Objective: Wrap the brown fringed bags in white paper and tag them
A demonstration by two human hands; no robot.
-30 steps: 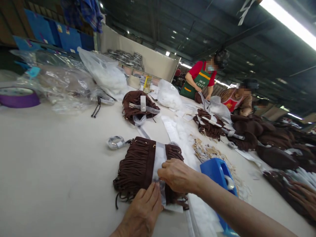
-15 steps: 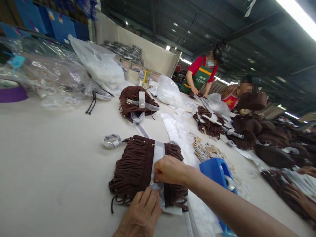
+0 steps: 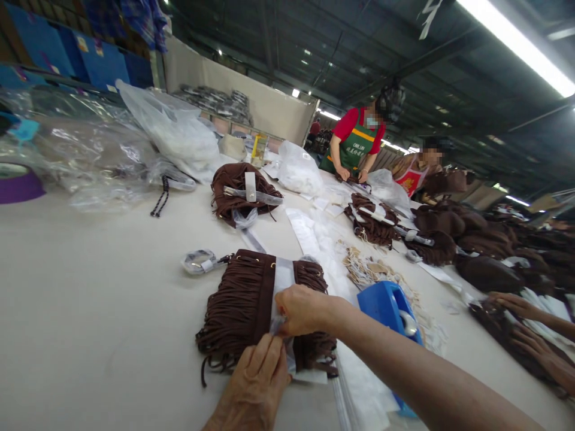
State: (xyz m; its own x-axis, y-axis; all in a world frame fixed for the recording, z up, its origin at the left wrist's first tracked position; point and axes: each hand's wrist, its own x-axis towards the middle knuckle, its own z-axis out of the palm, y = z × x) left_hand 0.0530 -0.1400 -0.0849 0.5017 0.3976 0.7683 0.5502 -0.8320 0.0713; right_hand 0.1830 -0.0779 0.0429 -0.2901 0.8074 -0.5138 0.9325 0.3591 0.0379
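A brown fringed bag (image 3: 245, 308) lies flat on the white table (image 3: 90, 311) in front of me, with a white paper band (image 3: 283, 278) wrapped down its middle. My right hand (image 3: 303, 309) is closed in a pinch on the band near the bag's lower half. My left hand (image 3: 254, 386) rests below it, fingers together, pressing the lower end of the same band. A wrapped strap end (image 3: 197, 261) sticks out from the bag's upper left corner.
A blue tape dispenser (image 3: 389, 308) stands just right of my right arm. A second banded fringed bag (image 3: 240, 191) lies farther back, plastic bags (image 3: 171, 129) at the left. Two people work at the far end; another person's hands (image 3: 516, 305) reach in at right among brown bags.
My right hand has slid a little down the band toward my left hand. The view has shifted slightly, and another person's hands have come in at the right edge.
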